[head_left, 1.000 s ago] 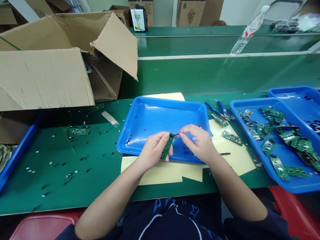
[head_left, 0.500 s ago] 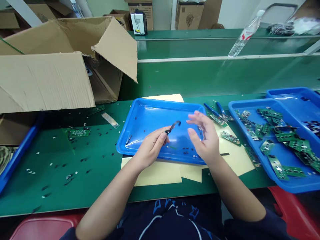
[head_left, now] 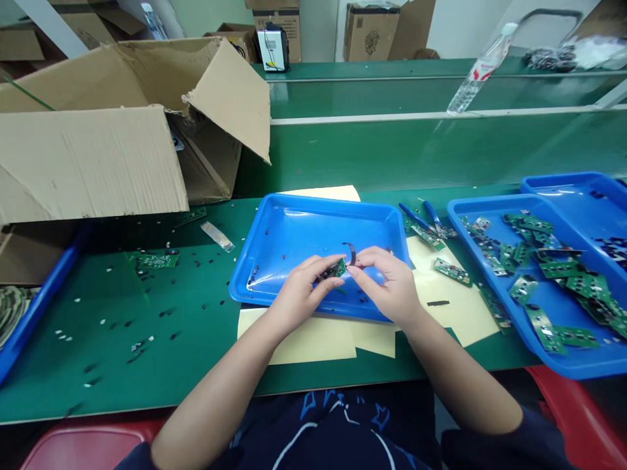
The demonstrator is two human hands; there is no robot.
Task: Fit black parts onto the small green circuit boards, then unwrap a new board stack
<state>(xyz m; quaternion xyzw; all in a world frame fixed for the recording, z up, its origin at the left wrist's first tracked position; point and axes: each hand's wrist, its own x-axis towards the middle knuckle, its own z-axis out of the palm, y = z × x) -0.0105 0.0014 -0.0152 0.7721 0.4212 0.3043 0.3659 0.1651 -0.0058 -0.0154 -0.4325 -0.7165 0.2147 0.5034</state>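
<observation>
My left hand point(head_left: 300, 291) pinches a small green circuit board point(head_left: 337, 268) over the near edge of the blue tray point(head_left: 289, 225). My right hand point(head_left: 389, 284) is closed in a pinch right beside the board, at a thin curved black strip point(head_left: 351, 251) that rises from it. Small dark bits lie scattered in the tray under both hands.
A large open cardboard box point(head_left: 98, 150) fills the left. A second blue tray point(head_left: 563, 339) with several green boards lies at the right, another blue tray point(head_left: 578, 189) behind it. Blue-handled cutters point(head_left: 426, 219), loose boards and yellow paper sheets point(head_left: 313, 339) lie between. A plastic bottle point(head_left: 477, 72) stands far back.
My right hand opened and drew away from the board, then came back to pinch at it. The left hand kept the board and the black strip now curls up above it.
</observation>
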